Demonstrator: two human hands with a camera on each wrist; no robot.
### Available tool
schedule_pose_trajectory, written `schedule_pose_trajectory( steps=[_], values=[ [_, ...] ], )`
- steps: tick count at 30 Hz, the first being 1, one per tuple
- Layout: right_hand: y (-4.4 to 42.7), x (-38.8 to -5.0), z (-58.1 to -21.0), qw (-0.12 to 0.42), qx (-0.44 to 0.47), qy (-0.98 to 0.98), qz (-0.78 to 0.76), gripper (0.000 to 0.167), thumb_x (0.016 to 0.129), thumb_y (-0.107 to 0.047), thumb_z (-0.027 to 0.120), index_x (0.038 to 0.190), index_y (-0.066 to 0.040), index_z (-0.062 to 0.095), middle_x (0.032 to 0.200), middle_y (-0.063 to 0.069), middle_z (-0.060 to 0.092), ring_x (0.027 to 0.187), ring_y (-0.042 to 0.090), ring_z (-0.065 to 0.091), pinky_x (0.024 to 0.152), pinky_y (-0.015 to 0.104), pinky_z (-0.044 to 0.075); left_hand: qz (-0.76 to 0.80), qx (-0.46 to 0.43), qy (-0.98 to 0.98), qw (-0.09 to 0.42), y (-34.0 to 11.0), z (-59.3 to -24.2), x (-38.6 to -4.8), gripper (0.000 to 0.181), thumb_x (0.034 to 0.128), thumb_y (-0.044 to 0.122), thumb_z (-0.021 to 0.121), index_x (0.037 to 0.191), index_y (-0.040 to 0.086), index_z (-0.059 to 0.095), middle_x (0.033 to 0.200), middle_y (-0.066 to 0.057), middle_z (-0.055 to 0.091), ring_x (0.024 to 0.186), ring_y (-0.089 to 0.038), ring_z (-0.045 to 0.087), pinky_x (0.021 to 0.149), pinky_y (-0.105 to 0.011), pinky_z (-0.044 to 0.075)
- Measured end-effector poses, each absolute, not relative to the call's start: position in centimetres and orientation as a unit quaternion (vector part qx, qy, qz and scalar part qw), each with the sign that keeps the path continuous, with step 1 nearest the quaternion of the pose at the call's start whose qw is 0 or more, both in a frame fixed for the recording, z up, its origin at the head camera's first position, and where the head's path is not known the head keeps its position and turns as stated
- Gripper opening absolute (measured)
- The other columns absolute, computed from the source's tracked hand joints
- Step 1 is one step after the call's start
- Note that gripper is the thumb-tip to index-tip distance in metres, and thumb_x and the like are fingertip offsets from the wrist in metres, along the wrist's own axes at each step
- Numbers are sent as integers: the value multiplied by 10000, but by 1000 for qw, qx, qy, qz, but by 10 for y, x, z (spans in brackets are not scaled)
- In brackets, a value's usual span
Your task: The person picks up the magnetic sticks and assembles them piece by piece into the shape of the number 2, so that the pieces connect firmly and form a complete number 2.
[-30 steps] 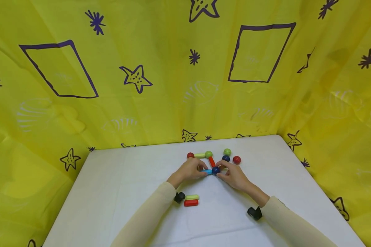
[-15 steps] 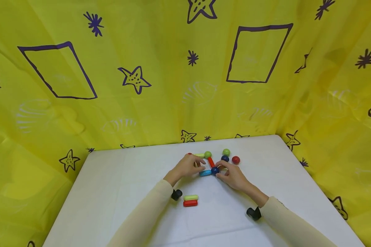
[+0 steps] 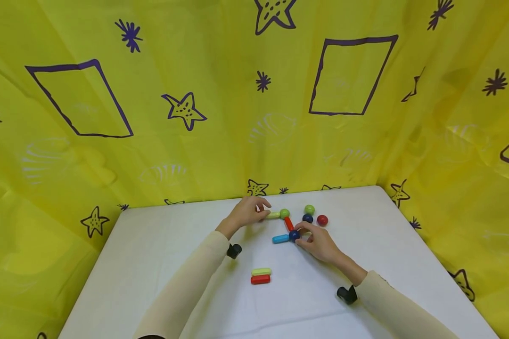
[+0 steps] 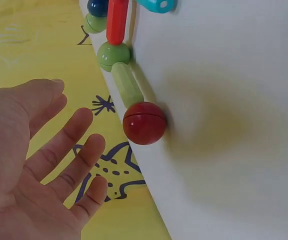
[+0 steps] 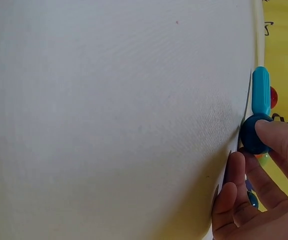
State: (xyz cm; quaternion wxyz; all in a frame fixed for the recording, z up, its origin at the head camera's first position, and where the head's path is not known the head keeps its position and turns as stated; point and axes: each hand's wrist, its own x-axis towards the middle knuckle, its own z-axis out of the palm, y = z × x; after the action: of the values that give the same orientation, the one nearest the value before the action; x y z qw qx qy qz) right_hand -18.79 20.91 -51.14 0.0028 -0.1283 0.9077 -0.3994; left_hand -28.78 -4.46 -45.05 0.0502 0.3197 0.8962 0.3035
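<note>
My right hand (image 3: 320,242) pinches a dark blue ball (image 5: 254,136) between thumb and fingers. From that ball a light blue rod (image 3: 281,238) points left, and a red rod (image 3: 289,223) leads back to a green ball (image 3: 284,213). A pale green rod (image 4: 127,84) runs from the green ball to a red ball (image 4: 144,123) at the chain's end. Beside this red ball hovers my left hand (image 3: 247,212), which partly covers it in the head view. In the left wrist view its fingers are spread, relaxed and apart from the pieces.
Behind the right hand lie a loose green ball (image 3: 309,210), a second dark blue ball (image 3: 307,218) and another red ball (image 3: 322,220). Nearer the front, a pale green rod (image 3: 261,271) and a red rod (image 3: 260,279) lie side by side on the white table (image 3: 152,282). Yellow curtain (image 3: 220,155) surrounds it.
My left hand has let go of the light blue rod and moved back and left to the red ball at the chain's end. The right hand stays at the dark blue ball.
</note>
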Motion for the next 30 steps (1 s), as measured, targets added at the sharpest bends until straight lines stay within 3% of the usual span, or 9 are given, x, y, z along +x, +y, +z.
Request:
schedule_pose_trajectory(
  steps=[10,17,30],
  values=[
    [211,-181,-512,-1,-135,907,-400,301,915,-73,768,1194,-110,664,1063,78,724,689,154,531,644,244,484,296,323,897,65,-27,-451,-291,267,983,179,702,1207,39,740,939,-67,724,553,-98,610,653,-248,490],
    [215,-175,-512,1,-131,907,-401,287,908,-78,775,1168,-133,668,1054,56,728,696,146,546,645,250,485,275,326,903,55,-5,-455,-289,274,971,192,722,1220,79,743,986,-58,733,819,-156,589,747,-285,483],
    [221,-170,-514,-4,-140,898,-416,290,904,-90,785,1170,-111,674,1053,81,736,715,140,563,663,244,497,274,299,911,68,47,-466,-290,300,949,255,761,1246,208,747,1105,-14,723,1003,-184,620,888,-329,505]
  ],
)
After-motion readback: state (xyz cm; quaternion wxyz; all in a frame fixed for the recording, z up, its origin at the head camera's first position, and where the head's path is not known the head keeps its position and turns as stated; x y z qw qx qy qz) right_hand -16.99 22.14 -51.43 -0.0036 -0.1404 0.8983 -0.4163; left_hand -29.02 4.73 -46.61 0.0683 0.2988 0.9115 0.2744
